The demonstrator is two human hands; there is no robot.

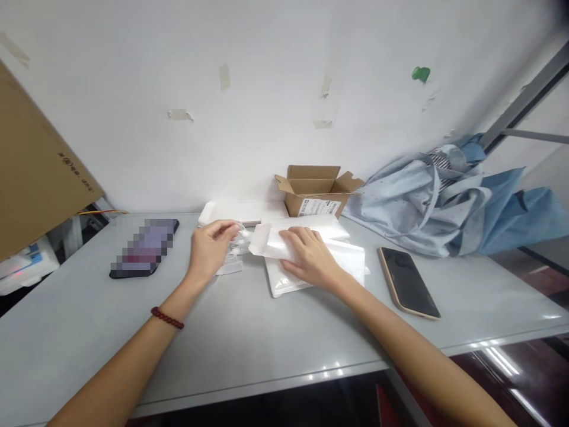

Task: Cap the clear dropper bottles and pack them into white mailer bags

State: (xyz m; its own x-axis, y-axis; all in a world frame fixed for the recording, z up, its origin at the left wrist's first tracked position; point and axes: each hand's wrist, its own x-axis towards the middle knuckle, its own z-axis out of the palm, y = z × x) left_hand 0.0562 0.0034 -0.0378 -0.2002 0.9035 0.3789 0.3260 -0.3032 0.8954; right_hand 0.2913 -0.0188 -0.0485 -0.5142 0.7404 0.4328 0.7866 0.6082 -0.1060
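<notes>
My left hand [208, 246] is closed in a pinch on a clear plastic bag [242, 232] with something small and white in it; the exact contents are too blurred to name. Close beside it, my right hand [306, 252] is wrapped over a white box [262, 239], whose end flap stands out toward the left hand. Below the right hand lie white padded mailers [284, 286]. More clear plastic packets [229, 267] rest on the table under my left hand. A long white box [249, 210] lies behind both hands.
Against the wall stands an open cardboard box [317, 190] with a label. A phone [409, 281] lies at the right, and a dark-edged, pixelated device [144, 249] at the left. Blue cloth bags [413, 201] are heaped at the back right. A big cardboard sheet [35, 160] leans in at the left.
</notes>
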